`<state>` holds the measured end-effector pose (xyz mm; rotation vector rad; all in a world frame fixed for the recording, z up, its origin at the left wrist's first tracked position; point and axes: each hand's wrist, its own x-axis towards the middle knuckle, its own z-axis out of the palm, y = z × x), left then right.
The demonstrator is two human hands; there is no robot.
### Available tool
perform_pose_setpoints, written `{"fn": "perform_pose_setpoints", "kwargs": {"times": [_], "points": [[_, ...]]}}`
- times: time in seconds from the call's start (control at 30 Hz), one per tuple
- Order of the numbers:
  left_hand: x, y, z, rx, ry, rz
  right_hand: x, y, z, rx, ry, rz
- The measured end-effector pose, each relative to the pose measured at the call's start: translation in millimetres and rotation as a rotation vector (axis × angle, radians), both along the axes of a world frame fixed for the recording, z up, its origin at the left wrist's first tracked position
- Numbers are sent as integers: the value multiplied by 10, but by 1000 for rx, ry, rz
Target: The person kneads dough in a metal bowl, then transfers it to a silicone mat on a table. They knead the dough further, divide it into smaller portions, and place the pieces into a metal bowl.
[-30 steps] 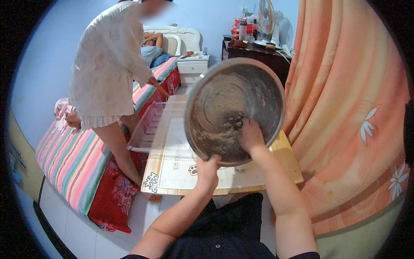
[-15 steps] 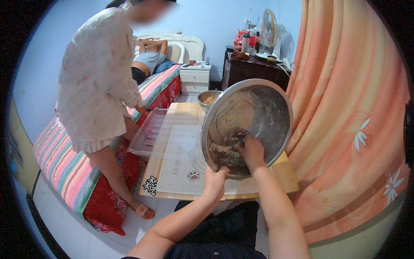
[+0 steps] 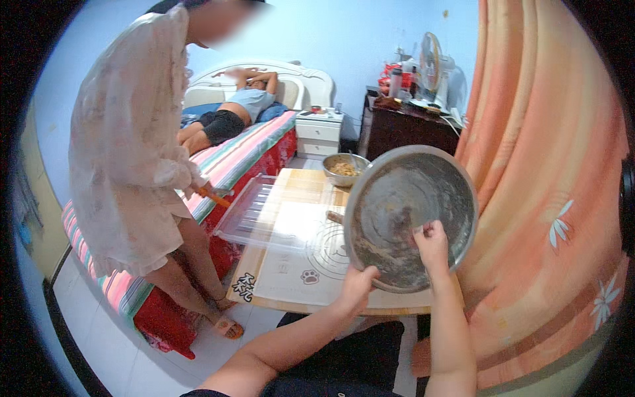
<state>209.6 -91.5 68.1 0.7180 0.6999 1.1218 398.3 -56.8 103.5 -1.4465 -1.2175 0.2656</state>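
A large metal bowl stands tilted over the table's near right part, its inside facing me. Pale floury smears coat its inner wall. My left hand grips the lower left rim, thumb over the edge. Inside the bowl is my right hand, fingers curled together near the lower right wall; whatever they pinch, if anything, is too small to make out. Under the bowl lies a white kneading mat with printed circles and a paw. The end of a brown stick-like thing shows left of the bowl.
Behind stands a smaller metal bowl of yellowish food. A clear plastic tray overhangs the wooden table's left edge. There a standing person holds an orange stick-like thing. Another person lies on the bed. An orange curtain hangs right.
My right hand has come up off the bowl's lower wall, toward the right. The bowl faces me more squarely. The standing person's orange stick-like thing now shows, and the view has shifted.
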Motion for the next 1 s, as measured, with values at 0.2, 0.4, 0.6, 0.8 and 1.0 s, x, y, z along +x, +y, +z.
{"fn": "perform_pose_setpoints", "kwargs": {"times": [0.2, 0.4, 0.6, 0.8, 1.0], "points": [[85, -164, 130, 79, 94, -64, -296, -438, 47, -126, -1078, 340], [152, -223, 18, 128, 78, -72, -180, -599, 71, -340, -1251, 395], [197, -211, -86, 137, -14, -54, -113, -614, 29, -407, -1242, 348], [246, -284, -158, 145, -75, -20, 3, -550, -86, -385, -1180, 331], [18, -164, -16, 120, 77, -136, 21, -584, 272, -572, -698, 498]]}}
